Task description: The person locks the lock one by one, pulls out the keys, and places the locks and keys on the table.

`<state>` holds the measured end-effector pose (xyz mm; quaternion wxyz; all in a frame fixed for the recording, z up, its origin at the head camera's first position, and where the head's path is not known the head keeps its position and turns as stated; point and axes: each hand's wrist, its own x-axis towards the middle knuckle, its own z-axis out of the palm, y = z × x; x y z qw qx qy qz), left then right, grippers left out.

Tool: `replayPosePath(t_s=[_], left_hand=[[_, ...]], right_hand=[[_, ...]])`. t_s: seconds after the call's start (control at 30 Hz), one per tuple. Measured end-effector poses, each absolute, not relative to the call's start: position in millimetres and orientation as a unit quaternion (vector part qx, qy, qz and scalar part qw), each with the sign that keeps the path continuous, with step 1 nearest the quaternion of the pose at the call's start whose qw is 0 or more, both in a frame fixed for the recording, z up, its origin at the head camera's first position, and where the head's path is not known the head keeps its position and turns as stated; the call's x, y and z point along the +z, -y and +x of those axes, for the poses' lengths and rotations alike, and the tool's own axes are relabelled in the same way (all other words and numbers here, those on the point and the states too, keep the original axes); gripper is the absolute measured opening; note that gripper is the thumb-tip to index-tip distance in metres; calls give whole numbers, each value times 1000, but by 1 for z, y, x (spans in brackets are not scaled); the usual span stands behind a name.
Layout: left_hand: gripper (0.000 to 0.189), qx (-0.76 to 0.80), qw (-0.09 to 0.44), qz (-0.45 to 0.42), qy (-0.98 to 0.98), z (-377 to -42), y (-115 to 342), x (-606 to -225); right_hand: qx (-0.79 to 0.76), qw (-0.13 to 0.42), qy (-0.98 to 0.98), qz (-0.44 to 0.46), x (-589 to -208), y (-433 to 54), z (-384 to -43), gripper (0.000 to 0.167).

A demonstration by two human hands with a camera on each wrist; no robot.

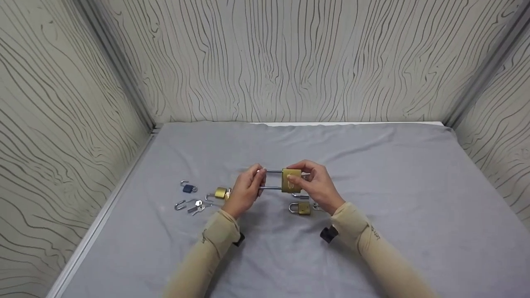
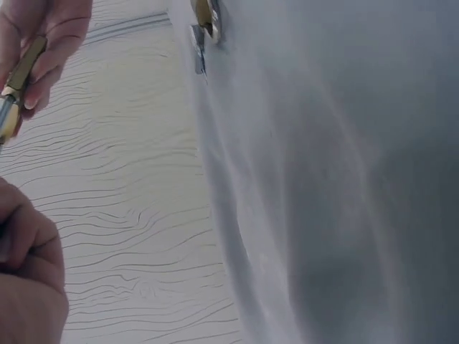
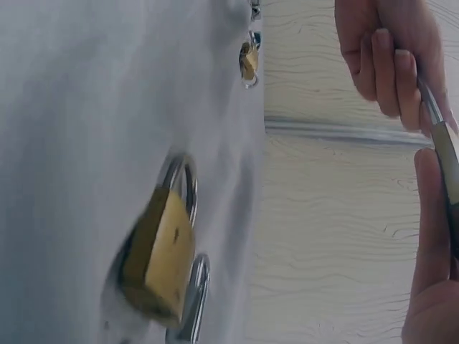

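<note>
A large brass padlock (image 1: 291, 172) is held up above the cloth between both hands, lying sideways with its long steel shackle (image 1: 273, 171) pointing left. My left hand (image 1: 246, 187) grips the curved end of the shackle, hiding it in the fist. On the padlock's body, my right hand (image 1: 319, 184) pinches with the thumb on the near face and fingers along the top and behind. The body shows edge-on in the right wrist view, beside the right hand (image 3: 434, 229). Below lies a smaller brass padlock (image 1: 304, 208), its shackle (image 1: 293, 207) toward the left.
Left of the hands lie a small blue padlock (image 1: 189, 188), a brass padlock (image 1: 220, 193), silver keys (image 1: 199, 203) and a silver shackle-shaped piece (image 1: 180, 205). Another silver shackle (image 1: 301, 196) lies under the right hand. Grey cloth (image 1: 414, 198) covers the table; patterned panels (image 1: 269, 62) enclose it.
</note>
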<state>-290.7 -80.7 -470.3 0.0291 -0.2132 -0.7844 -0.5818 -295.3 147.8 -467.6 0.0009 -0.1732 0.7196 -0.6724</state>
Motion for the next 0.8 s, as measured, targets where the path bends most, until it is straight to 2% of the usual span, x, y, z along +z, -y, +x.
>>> replayPosePath(t_s=[0.33, 0.57, 0.8], left_hand=[[29, -586, 66, -209, 780, -288, 71, -477], [27, -569, 79, -240, 783, -288, 65, -479], [29, -574, 79, -235, 780, -291, 70, -480]], right_hand=[[-674, -28, -717, -174, -470, -141, -291, 23], [-674, -53, -713, -187, -469, -140, -290, 20], [-662, -22, -719, -213, -468, -143, -294, 23]])
